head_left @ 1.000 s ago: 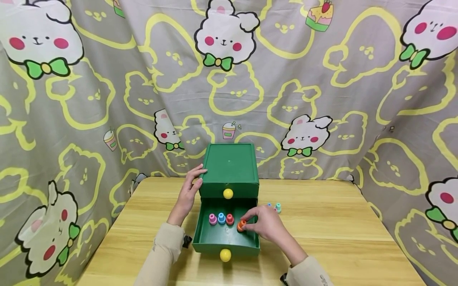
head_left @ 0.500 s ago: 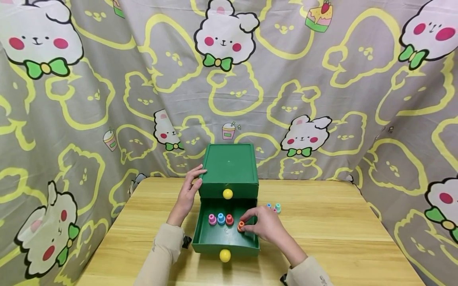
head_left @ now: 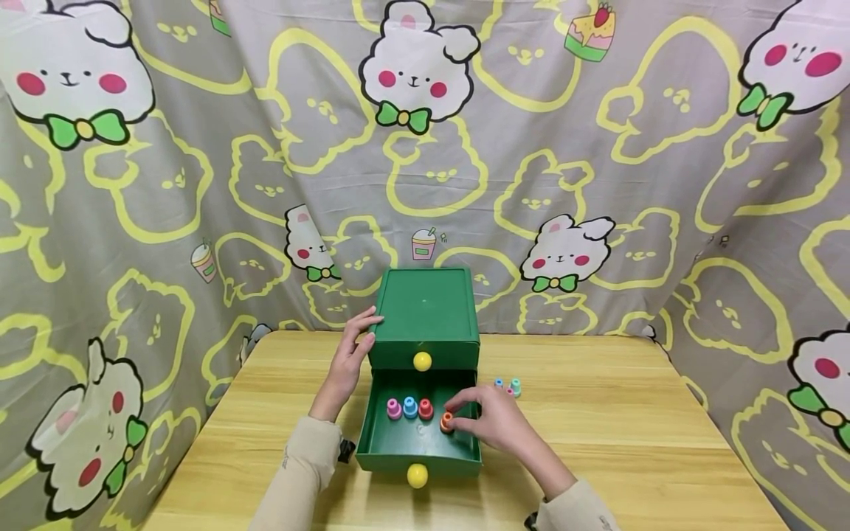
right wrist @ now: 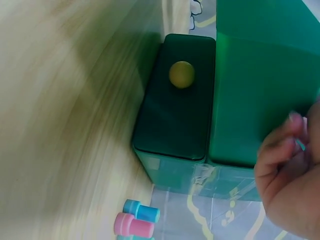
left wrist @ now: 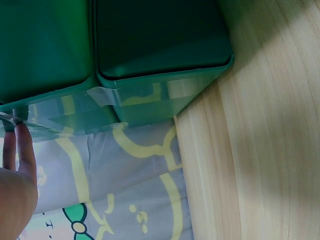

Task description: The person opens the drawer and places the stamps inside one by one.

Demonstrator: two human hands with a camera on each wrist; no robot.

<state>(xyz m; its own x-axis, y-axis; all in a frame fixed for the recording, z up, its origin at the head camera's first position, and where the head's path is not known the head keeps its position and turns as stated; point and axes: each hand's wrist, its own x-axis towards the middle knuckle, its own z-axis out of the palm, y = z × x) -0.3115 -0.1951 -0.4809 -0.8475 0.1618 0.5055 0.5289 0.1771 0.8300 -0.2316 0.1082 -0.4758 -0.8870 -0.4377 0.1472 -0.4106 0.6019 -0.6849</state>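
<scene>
A green drawer cabinet point(head_left: 425, 306) with yellow ball knobs stands on the table, one drawer point(head_left: 420, 462) pulled out. Pink point(head_left: 394, 409), blue point(head_left: 410, 407) and red point(head_left: 426, 408) toy stamps stand side by side in that drawer. An orange toy stamp point(head_left: 446, 422) stands upright nearer its right front. My right hand point(head_left: 498, 419) reaches over the drawer's right side, thumb and index tips slightly parted right at the orange stamp. My left hand point(head_left: 345, 365) rests extended fingers against the cabinet's left side, which also shows in the left wrist view point(left wrist: 20, 145).
Beside the cabinet on the right, several more toy stamps stand on the wooden table point(head_left: 617, 435), including a mint one point(head_left: 515, 386) and a pink one point(right wrist: 132, 226). Clear tape runs along the cabinet's side. A patterned curtain point(head_left: 319, 103) hangs behind and around.
The orange stamp, tilted in my right fingers a second ago, now stands upright on the drawer floor. My right thumb and index have loosened slightly from it. My left hand has stayed put.
</scene>
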